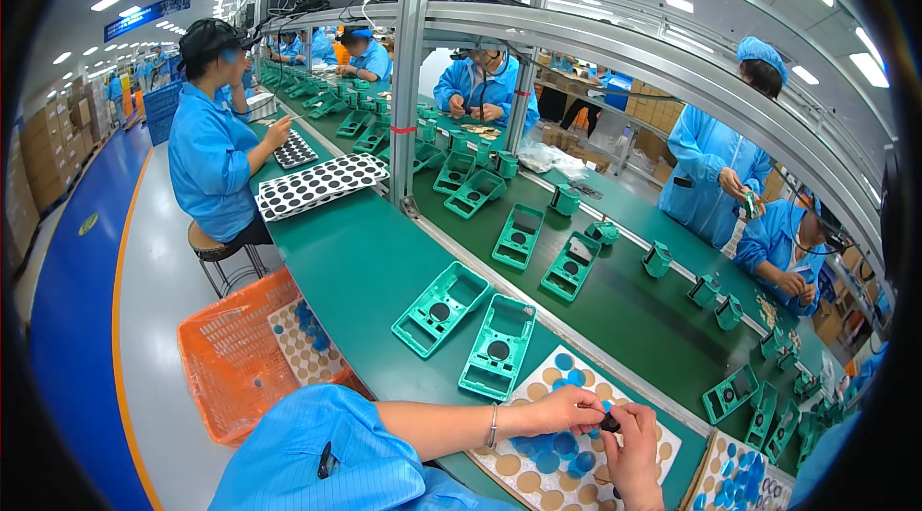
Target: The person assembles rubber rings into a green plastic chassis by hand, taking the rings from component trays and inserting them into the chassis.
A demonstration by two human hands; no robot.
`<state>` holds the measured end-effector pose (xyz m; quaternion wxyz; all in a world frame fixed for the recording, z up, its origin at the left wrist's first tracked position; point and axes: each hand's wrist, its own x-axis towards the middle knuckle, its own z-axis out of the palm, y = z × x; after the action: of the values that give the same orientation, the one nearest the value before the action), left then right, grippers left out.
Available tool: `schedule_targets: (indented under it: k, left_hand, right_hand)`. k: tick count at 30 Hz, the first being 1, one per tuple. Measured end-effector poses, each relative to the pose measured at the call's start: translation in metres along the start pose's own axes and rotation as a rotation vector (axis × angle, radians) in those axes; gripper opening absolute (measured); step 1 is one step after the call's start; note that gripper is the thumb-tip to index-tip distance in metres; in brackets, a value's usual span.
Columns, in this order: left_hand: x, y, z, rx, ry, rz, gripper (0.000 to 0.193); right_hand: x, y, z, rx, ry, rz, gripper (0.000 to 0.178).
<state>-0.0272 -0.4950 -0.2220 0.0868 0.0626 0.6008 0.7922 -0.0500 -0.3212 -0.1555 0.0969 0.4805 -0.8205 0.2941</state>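
Observation:
My right hand (634, 453) pinches a small black disc (610, 423) between thumb and fingers. Against its upper edge the fingertips of my left hand (570, 409) are pressed together; a bit of blue shows there, but what they grip is too small to make out. Both hands are just above a white sheet (678, 432) dotted with tan circles and scattered blue film discs (547, 461). Two green plastic housings (498, 350), each with a black round piece fitted in it, lie on the bench beyond my left forearm.
An orange basket (226, 367) with a used sheet stands left of the green bench (351, 242). White sheets of black discs (322, 186) lie near a co-worker (211, 141). More green housings (520, 234) line the belt, past a metal post (408, 79). Another dotted sheet (715, 463) is at right.

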Motion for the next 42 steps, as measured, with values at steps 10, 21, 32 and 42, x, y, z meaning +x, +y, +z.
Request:
schedule_targets:
  k: [10,21,32,42]
  left_hand:
    - [-0.005,0.001,-0.006,0.001,-0.035,0.013,0.019]
    - [-0.002,0.002,-0.018,0.165,0.118,0.128,0.015]
    - [0.0,0.019,-0.017,1.224,0.201,0.376,0.011]
    - [-0.007,0.035,-0.018,1.057,0.422,0.409,0.012]
  right_hand:
    - [0.002,-0.006,0.0,-0.005,0.001,-0.022,0.044]
    - [0.01,0.025,0.002,0.492,0.08,0.272,0.032]
    - [0.006,0.064,0.001,1.279,0.198,0.589,0.033]
    - [0.007,0.069,-0.001,1.744,0.066,0.59,0.034]
